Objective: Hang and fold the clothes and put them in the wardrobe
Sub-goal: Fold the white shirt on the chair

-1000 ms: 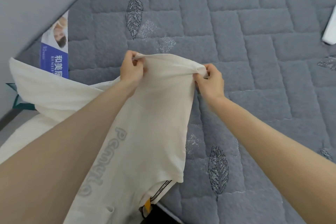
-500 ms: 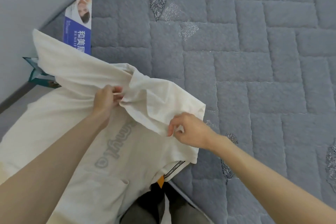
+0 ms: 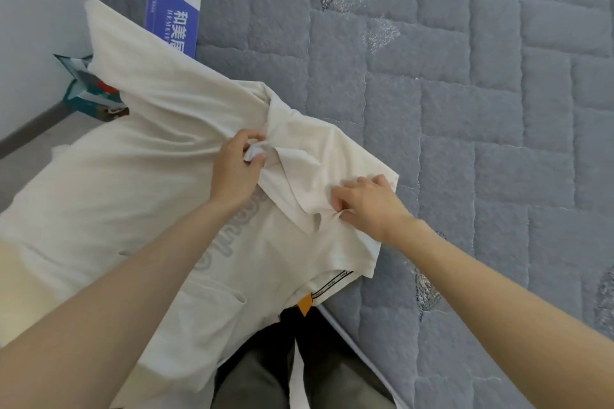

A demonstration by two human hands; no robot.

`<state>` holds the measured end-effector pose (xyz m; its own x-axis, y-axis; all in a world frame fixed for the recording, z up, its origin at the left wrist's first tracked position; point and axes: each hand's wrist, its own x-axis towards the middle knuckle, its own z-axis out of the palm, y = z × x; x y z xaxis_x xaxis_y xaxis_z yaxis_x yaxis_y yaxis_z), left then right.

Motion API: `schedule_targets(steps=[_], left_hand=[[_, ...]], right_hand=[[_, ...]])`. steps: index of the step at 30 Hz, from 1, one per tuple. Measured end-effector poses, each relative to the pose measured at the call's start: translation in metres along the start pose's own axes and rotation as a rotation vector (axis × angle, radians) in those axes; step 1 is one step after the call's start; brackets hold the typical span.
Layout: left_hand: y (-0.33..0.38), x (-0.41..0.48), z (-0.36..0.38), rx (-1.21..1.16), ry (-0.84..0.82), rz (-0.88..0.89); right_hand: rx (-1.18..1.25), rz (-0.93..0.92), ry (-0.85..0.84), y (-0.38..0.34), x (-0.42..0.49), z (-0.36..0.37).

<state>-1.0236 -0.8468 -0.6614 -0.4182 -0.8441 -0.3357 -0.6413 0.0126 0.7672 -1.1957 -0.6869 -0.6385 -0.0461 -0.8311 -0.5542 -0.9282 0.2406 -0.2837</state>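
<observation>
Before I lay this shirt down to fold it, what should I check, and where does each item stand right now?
1. Left hand grip on shirt: ok, it pinches bunched fabric.
2. Right hand grip: ok, fingers curled into the cloth.
3. Shirt smooth: not ok, creased and bunched between the hands.
4. Room on mattress to the right: ok, quilted surface shows.
5. Both sleeves found: cannot tell.

Bare forearms [image 3: 133,276] with no sleeve covering them lead to the left hand [image 3: 237,169] and right hand [image 3: 368,202]. Lower down, both legs wear dark grey trousers [image 3: 255,375], almost black near the waist.
</observation>
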Motion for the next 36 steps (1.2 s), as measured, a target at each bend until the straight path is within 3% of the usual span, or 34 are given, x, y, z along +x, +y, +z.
schedule_targets(steps=[4, 8, 12, 14, 18, 21, 23, 27, 31, 33, 36], left_hand=[[-0.012, -0.011, -0.013, -0.2, 0.085, -0.154], [-0.021, -0.027, -0.007, -0.044, 0.119, -0.194], [-0.006, -0.044, 0.007, 0.038, 0.199, -0.235], [0.001, -0.049, 0.017, 0.087, 0.193, -0.344], [0.002, -0.036, 0.025, -0.155, 0.195, -0.739], [0.001, -0.025, 0.027, -0.531, 0.355, -0.823], [0.001, -0.025, 0.025, -0.501, 0.411, -0.757], [-0.023, -0.04, 0.013, -0.196, 0.434, -0.53], [-0.04, -0.06, 0.004, -0.203, 0.44, -0.421], [-0.04, -0.071, -0.003, -0.215, 0.447, -0.369], [-0.045, -0.103, -0.014, -0.202, 0.544, -0.356]], right_hand=[[0.049, -0.073, -0.069, -0.001, -0.012, -0.003], [-0.109, -0.122, -0.174, -0.009, -0.016, 0.013], [0.012, -0.068, 0.059, -0.014, -0.016, 0.019], [0.028, -0.101, -0.005, -0.017, -0.014, 0.019], [-0.109, -0.19, -0.099, -0.027, -0.003, 0.022], [-0.036, -0.23, -0.174, -0.028, 0.006, 0.018], [-0.006, -0.241, -0.254, -0.026, 0.006, 0.012], [-0.073, -0.255, -0.312, -0.021, -0.001, 0.012], [-0.062, -0.234, -0.274, -0.018, -0.003, 0.019], [0.097, -0.164, -0.132, -0.017, -0.009, 0.019], [0.236, 0.0, 0.274, -0.013, -0.022, 0.025]])
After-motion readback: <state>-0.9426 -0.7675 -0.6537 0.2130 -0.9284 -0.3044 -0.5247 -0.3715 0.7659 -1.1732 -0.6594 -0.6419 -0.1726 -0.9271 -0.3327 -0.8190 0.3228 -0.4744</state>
